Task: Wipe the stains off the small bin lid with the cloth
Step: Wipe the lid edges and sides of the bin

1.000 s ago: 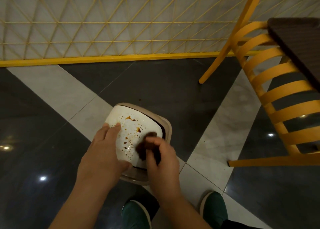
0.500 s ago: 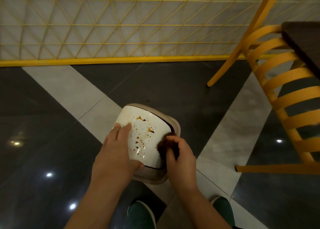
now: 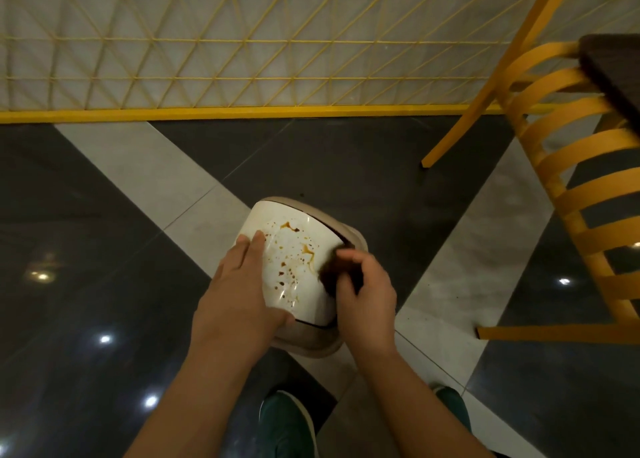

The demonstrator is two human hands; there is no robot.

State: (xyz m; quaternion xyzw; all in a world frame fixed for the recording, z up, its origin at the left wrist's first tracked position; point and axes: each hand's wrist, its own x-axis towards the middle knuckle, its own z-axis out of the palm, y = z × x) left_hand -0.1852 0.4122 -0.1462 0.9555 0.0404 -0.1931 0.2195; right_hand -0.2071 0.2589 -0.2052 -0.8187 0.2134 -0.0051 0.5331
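A small beige bin (image 3: 353,236) stands on the floor right in front of my feet. Its white lid (image 3: 294,246) is tilted and speckled with brown stains and drips. My left hand (image 3: 239,298) lies flat on the lid's left side and near edge, holding it steady. My right hand (image 3: 367,295) is shut on a dark brown cloth (image 3: 332,274), which presses on the lid's right edge. The cloth is mostly hidden under my fingers.
A yellow slatted chair (image 3: 568,194) and a dark table edge (image 3: 613,66) stand to the right. A yellow lattice partition (image 3: 242,42) with a yellow base rail closes the far side. My green shoes (image 3: 287,423) stand just below the bin on glossy dark and pale floor tiles.
My right hand has carried the cloth from the lid's near middle out to its right edge. The left hand stays on the lid. The head camera has shifted slightly.
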